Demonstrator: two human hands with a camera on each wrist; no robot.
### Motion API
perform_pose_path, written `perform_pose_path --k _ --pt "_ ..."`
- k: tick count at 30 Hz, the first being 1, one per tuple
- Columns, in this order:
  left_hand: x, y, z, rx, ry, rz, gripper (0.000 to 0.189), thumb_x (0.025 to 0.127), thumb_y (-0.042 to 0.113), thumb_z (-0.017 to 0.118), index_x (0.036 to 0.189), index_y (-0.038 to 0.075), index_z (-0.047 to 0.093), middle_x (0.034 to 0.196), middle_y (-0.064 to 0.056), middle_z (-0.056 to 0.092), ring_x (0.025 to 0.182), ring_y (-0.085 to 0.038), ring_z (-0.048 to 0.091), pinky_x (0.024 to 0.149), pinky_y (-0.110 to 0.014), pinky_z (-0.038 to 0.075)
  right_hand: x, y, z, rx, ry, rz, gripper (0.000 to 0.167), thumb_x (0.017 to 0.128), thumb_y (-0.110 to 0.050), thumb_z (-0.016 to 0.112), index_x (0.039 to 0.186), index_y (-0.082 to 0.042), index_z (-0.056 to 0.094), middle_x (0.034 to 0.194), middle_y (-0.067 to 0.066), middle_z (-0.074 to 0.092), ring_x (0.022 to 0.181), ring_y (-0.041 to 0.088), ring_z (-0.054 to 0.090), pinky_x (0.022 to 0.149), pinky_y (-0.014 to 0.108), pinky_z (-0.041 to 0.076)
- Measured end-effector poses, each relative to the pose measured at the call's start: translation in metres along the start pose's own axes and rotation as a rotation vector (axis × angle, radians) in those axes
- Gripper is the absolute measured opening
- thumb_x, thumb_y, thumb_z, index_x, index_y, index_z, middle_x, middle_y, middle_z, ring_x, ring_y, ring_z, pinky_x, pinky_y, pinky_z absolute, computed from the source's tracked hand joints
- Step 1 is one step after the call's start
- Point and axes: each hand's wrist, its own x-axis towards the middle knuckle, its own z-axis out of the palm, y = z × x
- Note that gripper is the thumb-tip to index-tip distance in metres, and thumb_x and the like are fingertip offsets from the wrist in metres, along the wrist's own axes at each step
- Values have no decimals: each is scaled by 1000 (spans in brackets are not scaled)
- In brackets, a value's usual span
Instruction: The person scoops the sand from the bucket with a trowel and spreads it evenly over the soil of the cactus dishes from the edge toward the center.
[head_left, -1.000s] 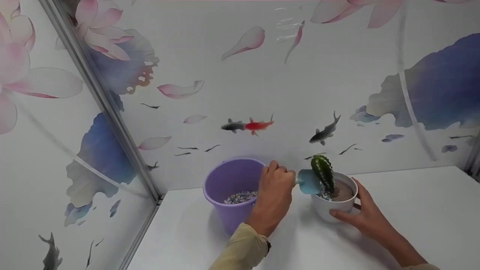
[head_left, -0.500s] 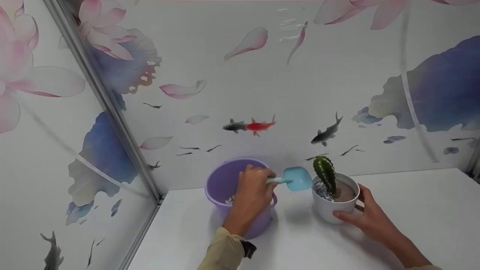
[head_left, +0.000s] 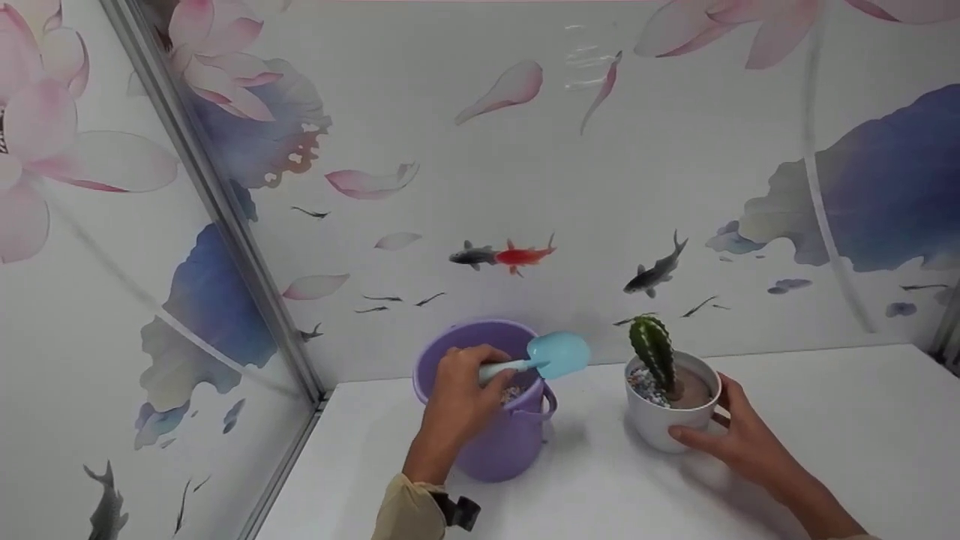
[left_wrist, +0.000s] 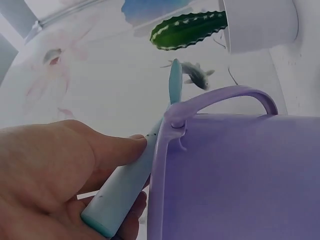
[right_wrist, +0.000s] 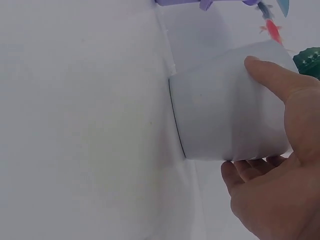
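My left hand (head_left: pixel 463 394) grips the pale handle of a small light-blue shovel (head_left: pixel 561 354) over the rim of a purple bucket (head_left: pixel 499 442). The shovel's blade points right, past the bucket's rim, and carries nothing that shows. In the left wrist view the thumb lies along the shovel handle (left_wrist: pixel 122 187), beside the bucket's rim. Coloured gravel (head_left: pixel 513 394) shows inside the bucket, partly hidden by the hand. My right hand (head_left: pixel 739 427) holds a white pot (head_left: pixel 664 424) by its right side, thumb in front. A green cactus (head_left: pixel 652 346) stands in it, with gravel on its left and a brown surface on its right.
Both bucket and pot stand on a white table (head_left: pixel 600 495). A white wall panel (head_left: pixel 420 97) printed with petals, fish and leaves rises right behind them. A metal frame strip (head_left: pixel 217 202) runs down the left corner. The bucket's handle (head_left: pixel 546 406) hangs at its right side.
My left hand has drawn the shovel from the pot's rim leftward to above the bucket. The right hand stays on the pot. The whole head view has shifted slightly.
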Motion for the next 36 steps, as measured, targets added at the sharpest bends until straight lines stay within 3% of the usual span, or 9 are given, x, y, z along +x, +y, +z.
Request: perform_pose_path --k 7,11,14,16,18,22,24,32,36 --pt "-5 -16 -12 1 16 -14 15 99 16 80 113 12 82 109 -1 80 104 -19 63 94 -44 55 2 -15 -2 -16 69 23 131 94 -41 86 172 -6 -12 179 31 0 165 55 7 128 75 18" --pt "-9 -26 -18 -1 27 -18 14 99 15 80 112 10 81 108 -3 79 104 -20 64 93 -45 56 -3 -32 2 1 212 -73 119 101 -39 79 173 -7 -10 180 29 0 166 52 6 131 71 14" --pt "-10 -31 -21 -9 29 -48 14 99 15 80 112 10 81 106 -3 78 103 -19 64 93 -45 57 -9 -48 9 -6 344 -168 103 104 -35 74 174 -9 2 179 24 14 165 46 16 137 35 19" --pt "-11 -34 -23 -10 34 -74 13 99 14 80 112 11 81 106 -3 76 103 -19 63 94 -45 57 -13 -59 15 -14 401 -212 94 105 -33 73 173 -11 11 176 20 25 163 38 25 126 11 22" --pt "-12 -37 -25 -7 39 -88 13 99 14 79 112 10 81 106 -3 76 102 -20 62 94 -45 57 -18 -69 21 -26 427 -249 86 106 -31 72 171 -13 20 171 16 35 159 24 32 110 -2 24" --pt "-14 -43 -28 1 47 -112 14 99 14 79 112 10 81 106 -5 75 101 -21 61 93 -46 58 -26 -84 35 -26 411 -291 74 107 -29 70 168 -14 30 164 10 45 144 -3 41 110 0 28" --pt "-14 -46 -30 2 52 -114 13 99 14 80 111 9 81 106 -6 75 101 -21 62 94 -46 58 -29 -87 41 -29 396 -305 69 108 -27 70 166 -14 35 162 9 47 139 -8 42 110 1 29" --pt "-15 -57 -32 13 58 -136 13 98 14 80 111 10 81 108 -7 75 106 -23 64 100 -51 57 -29 -96 63 -35 336 -359 60 109 -25 68 162 -11 44 161 9 54 140 -13 44 109 2 34" --pt "-16 -61 -34 20 70 -115 13 98 13 80 110 9 81 108 -7 77 103 -23 67 97 -50 58 -26 -105 72 5 307 -395 58 108 -21 69 162 -17 48 161 3 56 143 -8 49 111 5 39"
